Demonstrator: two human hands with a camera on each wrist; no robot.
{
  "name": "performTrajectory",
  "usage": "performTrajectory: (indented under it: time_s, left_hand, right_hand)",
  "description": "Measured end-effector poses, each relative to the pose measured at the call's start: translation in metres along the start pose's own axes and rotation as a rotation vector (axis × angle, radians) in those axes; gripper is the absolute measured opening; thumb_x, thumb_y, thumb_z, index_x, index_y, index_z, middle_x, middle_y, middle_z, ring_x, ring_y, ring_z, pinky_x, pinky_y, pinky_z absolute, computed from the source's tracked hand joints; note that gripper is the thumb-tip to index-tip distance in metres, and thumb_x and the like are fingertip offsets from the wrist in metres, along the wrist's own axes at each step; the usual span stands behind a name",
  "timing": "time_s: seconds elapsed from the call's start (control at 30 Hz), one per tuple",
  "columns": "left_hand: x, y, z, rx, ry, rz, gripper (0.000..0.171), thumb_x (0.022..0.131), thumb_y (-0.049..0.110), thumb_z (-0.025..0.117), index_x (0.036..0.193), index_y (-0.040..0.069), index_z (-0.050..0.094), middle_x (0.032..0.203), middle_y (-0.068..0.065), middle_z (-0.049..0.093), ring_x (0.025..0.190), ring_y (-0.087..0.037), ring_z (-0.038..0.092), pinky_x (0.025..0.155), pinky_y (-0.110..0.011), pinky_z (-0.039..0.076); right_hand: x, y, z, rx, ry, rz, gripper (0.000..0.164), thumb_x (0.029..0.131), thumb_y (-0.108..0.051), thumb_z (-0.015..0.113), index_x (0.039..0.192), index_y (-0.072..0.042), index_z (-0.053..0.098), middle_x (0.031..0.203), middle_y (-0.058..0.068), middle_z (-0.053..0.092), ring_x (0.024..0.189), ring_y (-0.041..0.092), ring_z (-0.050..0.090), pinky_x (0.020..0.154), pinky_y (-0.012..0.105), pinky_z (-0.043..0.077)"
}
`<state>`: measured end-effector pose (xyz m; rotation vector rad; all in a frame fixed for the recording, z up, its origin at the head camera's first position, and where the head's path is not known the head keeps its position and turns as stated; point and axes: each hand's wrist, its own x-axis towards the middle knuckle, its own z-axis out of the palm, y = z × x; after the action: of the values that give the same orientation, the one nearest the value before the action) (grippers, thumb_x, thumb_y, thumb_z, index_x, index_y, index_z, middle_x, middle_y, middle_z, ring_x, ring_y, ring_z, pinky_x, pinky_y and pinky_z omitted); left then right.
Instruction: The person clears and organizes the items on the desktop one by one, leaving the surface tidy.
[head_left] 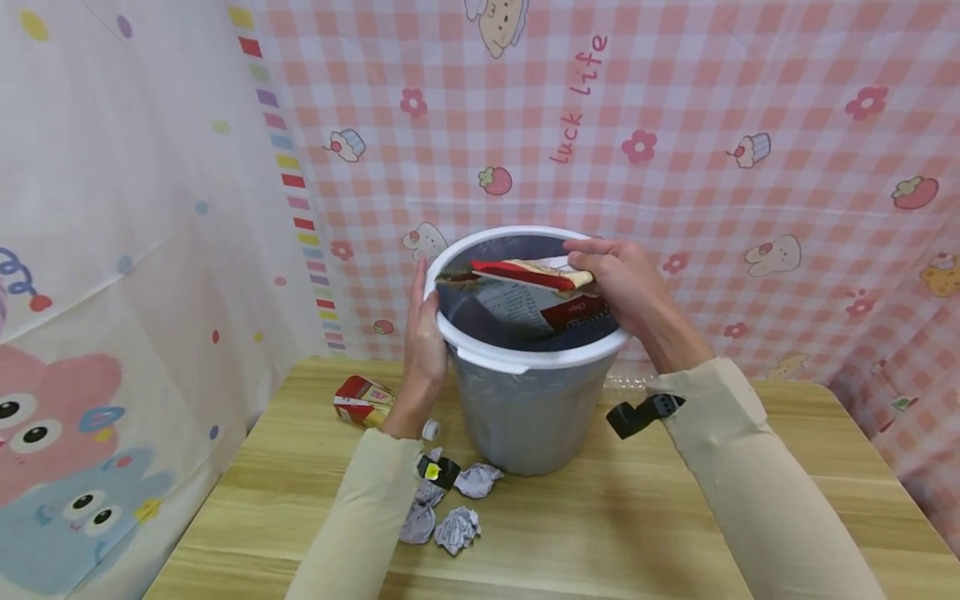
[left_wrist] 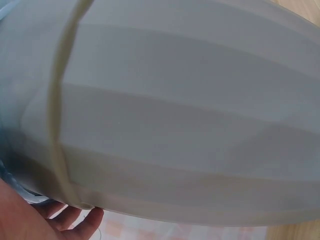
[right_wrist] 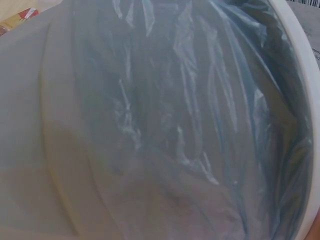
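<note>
A grey trash can (head_left: 528, 408) with a white rim (head_left: 517, 360) stands on the wooden table, lined with a thin translucent bag (right_wrist: 165, 100). Flat along the can's left side, my left hand (head_left: 426, 346) braces it just under the rim. In the left wrist view, its fingers (left_wrist: 75, 220) touch the can's wall near a pale band (left_wrist: 55, 110). Over the right rim, my right hand (head_left: 626, 283) pinches a flattened red-and-cream snack box (head_left: 525, 273) at the can's mouth. A printed, partly red package surface (head_left: 517, 308) shows below it; whether they are one piece I cannot tell.
Several crumpled paper balls (head_left: 457, 530) lie in front of the can, partly behind my left wrist. A red-and-yellow box (head_left: 363, 400) and a white bottle cap (head_left: 431, 430) are to the left. Clear ridged plastic (head_left: 626, 382) shows behind the can, before a checked curtain (head_left: 712, 208).
</note>
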<state>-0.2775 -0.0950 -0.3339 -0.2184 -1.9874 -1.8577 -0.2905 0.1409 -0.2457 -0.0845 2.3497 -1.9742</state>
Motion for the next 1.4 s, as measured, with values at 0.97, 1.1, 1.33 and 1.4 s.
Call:
performTrajectory:
  time_s: [0.97,1.1,1.33,1.4]
  left_hand:
    - [0.0009,-0.0002,0.0,-0.031,0.034,0.02,0.056,0.103,0.025,0.027,0.158,0.016,0.022,0.164,0.004,0.02,0.149,-0.008,0.017,0.122,-0.032,0.013]
    - [0.0004,-0.0003,-0.0001,-0.022,0.03,0.022,0.056,0.103,0.025,0.027,0.158,0.016,0.021,0.165,0.003,0.019,0.149,-0.009,0.016,0.122,-0.034,0.013]
    - [0.0,-0.0016,-0.0003,-0.009,0.02,0.02,0.055,0.104,0.026,0.027,0.158,0.019,0.021,0.164,0.007,0.019,0.149,-0.01,0.016,0.122,-0.035,0.013]
    - [0.0001,-0.0015,-0.0001,-0.008,0.02,0.021,0.055,0.104,0.027,0.027,0.158,0.019,0.022,0.164,0.007,0.02,0.149,-0.009,0.016,0.122,-0.035,0.014]
  right_hand:
    - [0.0038,-0.0004,0.0041,0.014,-0.009,-0.077,0.045,0.103,-0.005,0.038,0.148,-0.001,0.04,0.128,0.023,0.061,0.097,0.019,0.068,0.098,0.038,0.051]
    - [0.0021,0.0015,0.0042,-0.03,-0.005,-0.109,0.046,0.102,-0.007,0.044,0.147,-0.002,0.042,0.125,0.024,0.063,0.093,0.016,0.068,0.099,0.039,0.051]
    - [0.0011,0.0048,0.0038,-0.078,-0.015,-0.145,0.039,0.101,-0.01,0.05,0.14,-0.002,0.05,0.119,0.022,0.065,0.094,0.018,0.068,0.095,0.037,0.053]
    - [0.001,0.0051,0.004,-0.082,-0.014,-0.15,0.035,0.101,-0.011,0.051,0.135,-0.001,0.054,0.117,0.021,0.066,0.094,0.018,0.068,0.095,0.038,0.053]
